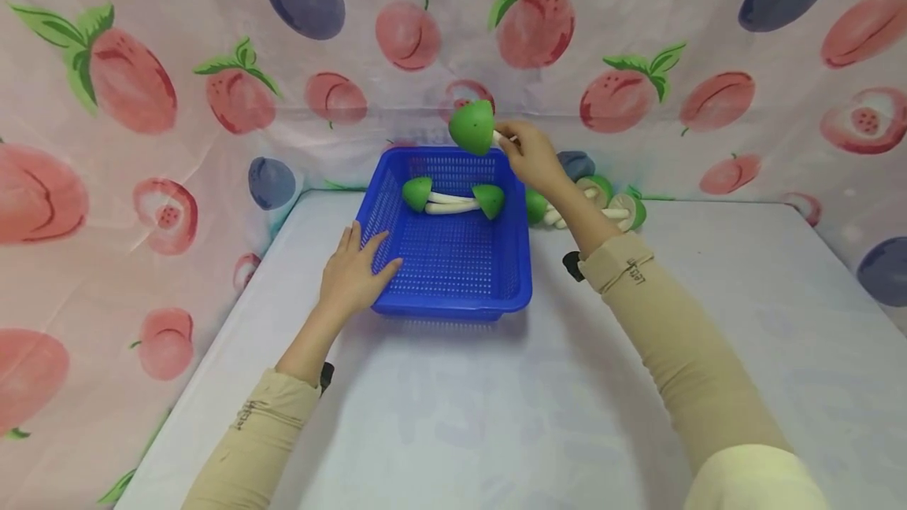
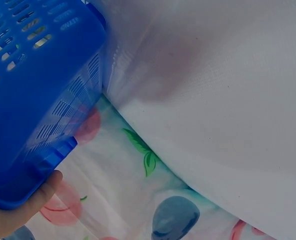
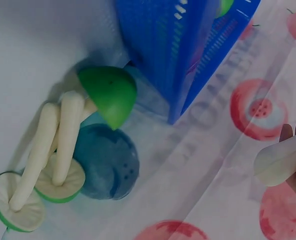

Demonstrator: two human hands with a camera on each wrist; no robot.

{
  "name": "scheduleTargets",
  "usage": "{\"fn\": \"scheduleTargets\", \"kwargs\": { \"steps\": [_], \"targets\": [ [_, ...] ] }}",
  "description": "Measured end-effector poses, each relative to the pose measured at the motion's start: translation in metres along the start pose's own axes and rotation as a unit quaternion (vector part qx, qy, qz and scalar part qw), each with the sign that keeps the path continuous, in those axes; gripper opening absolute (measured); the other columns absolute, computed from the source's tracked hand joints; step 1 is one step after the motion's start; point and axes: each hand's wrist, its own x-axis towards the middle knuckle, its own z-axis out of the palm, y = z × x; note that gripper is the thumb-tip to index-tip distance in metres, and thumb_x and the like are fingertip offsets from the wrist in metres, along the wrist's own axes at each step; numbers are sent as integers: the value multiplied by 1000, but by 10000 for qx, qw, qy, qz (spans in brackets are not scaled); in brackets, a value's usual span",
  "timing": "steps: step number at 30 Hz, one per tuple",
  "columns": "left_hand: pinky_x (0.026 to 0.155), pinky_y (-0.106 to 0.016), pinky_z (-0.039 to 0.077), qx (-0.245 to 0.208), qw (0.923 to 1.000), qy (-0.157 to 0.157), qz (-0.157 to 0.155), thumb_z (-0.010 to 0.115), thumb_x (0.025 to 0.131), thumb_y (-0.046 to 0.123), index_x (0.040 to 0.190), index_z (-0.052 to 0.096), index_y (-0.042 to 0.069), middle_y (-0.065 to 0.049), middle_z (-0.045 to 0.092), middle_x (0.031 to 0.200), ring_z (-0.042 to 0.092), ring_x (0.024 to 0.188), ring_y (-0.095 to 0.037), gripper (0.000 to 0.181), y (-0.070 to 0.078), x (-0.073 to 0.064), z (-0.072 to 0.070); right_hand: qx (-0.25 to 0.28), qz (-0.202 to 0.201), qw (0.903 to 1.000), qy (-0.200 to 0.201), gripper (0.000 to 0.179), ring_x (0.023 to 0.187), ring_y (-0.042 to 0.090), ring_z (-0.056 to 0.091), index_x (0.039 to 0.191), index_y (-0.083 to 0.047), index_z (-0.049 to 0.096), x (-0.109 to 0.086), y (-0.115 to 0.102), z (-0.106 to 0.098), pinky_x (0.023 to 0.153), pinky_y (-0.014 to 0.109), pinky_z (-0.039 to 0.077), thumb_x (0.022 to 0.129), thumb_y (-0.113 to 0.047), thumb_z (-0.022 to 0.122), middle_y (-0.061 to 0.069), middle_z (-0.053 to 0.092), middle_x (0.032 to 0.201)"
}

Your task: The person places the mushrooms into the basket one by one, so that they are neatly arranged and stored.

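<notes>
Above the far right corner of a blue plastic basket, my right hand pinches a toy mushroom by its white stem, green cap pointing left. The right wrist view catches part of that pale stem against the fingers, the cap out of frame. My left hand rests on the basket's left rim with fingers spread and fairly straight. In the left wrist view, a fingertip lies along the rim. Inside the basket, green-capped mushrooms lie with stems side by side, caps at opposite ends.
Several more green-capped mushrooms lie on the white table, right of the basket and partly behind my right forearm. A fruit-print cloth hangs behind the table and along its left side.
</notes>
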Motion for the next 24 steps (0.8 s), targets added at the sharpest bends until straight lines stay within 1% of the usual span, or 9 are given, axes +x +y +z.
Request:
{"fn": "scheduleTargets", "kwargs": {
  "steps": [5, 9, 12, 17, 21, 24],
  "targets": [
    [110, -62, 21, -36, 10000, 1, -7, 46, 94, 47, 146, 35, 11, -28, 10, 155, 6, 145, -42, 64, 0, 1, 0, 28, -70, 10000, -26, 30, 106, 34, 58, 125, 4, 55, 10, -10, 9, 94, 44, 47, 98, -4, 44, 23, 59, 118],
    [111, -62, 20, -32, 10000, -52, -53, 46, 94, 47, 146, 35, 11, -28, 9, 155, 5, 145, -42, 64, 0, 1, 0, 193, 16, 9997, -143, 32, 111, 33, 57, 127, 4, 54, 15, -16, 17, 95, 43, 46, 98, -3, 44, 22, 58, 123],
    [111, -62, 21, -10, 10000, -56, -62, 46, 94, 47, 146, 36, 12, -28, 9, 155, 5, 145, -42, 63, -1, 0, -1, 271, 90, 9993, -234, 33, 110, 32, 57, 128, 3, 53, 20, -20, 24, 94, 42, 47, 98, -4, 43, 22, 58, 125],
    [110, -62, 24, 62, 10000, 29, 15, 46, 94, 47, 145, 38, 12, -29, 11, 154, 8, 145, -42, 62, -2, 1, 0, 421, 228, 9984, -317, 33, 106, 33, 59, 128, 3, 53, 26, -21, 39, 91, 41, 47, 98, -4, 42, 22, 59, 123],
    [109, -62, 25, 40, 10000, 32, 20, 46, 94, 47, 144, 39, 12, -28, 12, 154, 9, 144, -43, 62, -2, 1, 2, 572, 184, 9973, -416, 32, 107, 33, 58, 127, 6, 53, 31, -21, 52, 92, 39, 47, 98, -2, 42, 23, 60, 121],
    [109, -62, 24, 6, 10000, 31, 4, 46, 94, 47, 144, 39, 12, -28, 12, 154, 9, 144, -43, 62, -2, 0, 2, 693, 144, 9964, -475, 31, 105, 31, 58, 125, 6, 54, 33, -23, 59, 92, 38, 47, 98, -2, 42, 23, 61, 120]
  ]
}}
